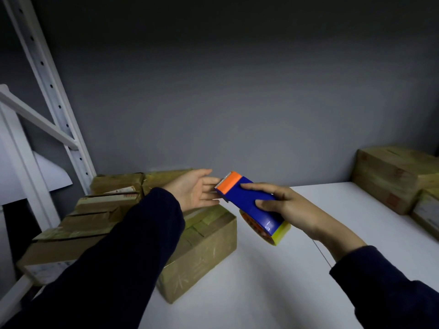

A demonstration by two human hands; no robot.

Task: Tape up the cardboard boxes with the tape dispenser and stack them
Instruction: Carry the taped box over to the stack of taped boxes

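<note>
— Blue-bodied tape dispenser [248, 199], orange toothed end up: where is it?
— In the air, gripped round its body by the right hand [292, 207]. The left hand [192, 188] is spread flat, palm up, fingertips just beside the dispenser's toothed end.
— Which step?
— Probably finding the tape's free end; I can't see any drawn out. The nearest cardboard box [204, 248] sits below the dispenser on the white table [273, 293], with more boxes [95, 217] to its left.
— Next?
— Pinch the end and lower the dispenser to that box's seam.

Head-worn wide-angle view, facing forward and down, close over white table [308, 233]
</note>
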